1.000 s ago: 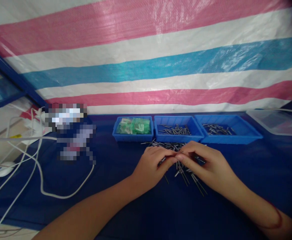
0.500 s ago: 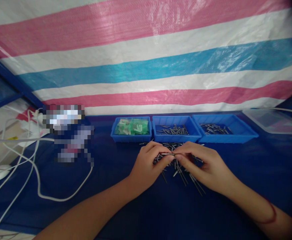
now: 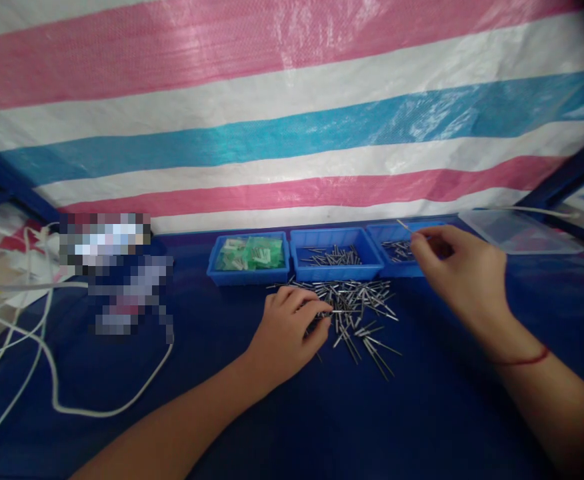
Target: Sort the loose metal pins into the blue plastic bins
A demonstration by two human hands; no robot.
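Note:
A loose pile of thin metal pins [image 3: 357, 310] lies on the dark blue table cloth [image 3: 322, 413]. My left hand [image 3: 285, 333] rests at the pile's left edge, fingers curled and pinching pins. My right hand [image 3: 459, 270] is raised over the right blue tray [image 3: 397, 267], fingertips pinched on one pin [image 3: 405, 227] that sticks up to the left. The middle blue tray [image 3: 335, 270] holds more pins. The left blue tray [image 3: 222, 273] holds green and white small parts.
A striped pink, white and blue tarp [image 3: 292, 113] hangs behind the trays. White cables [image 3: 57, 400] loop across the left of the table beside a blurred object [image 3: 117, 273]. A clear plastic lid [image 3: 517, 233] lies at the far right.
My right hand left the pile and rose right to the right tray with a single pin. My left hand stayed at the pile. The view shifted slightly right.

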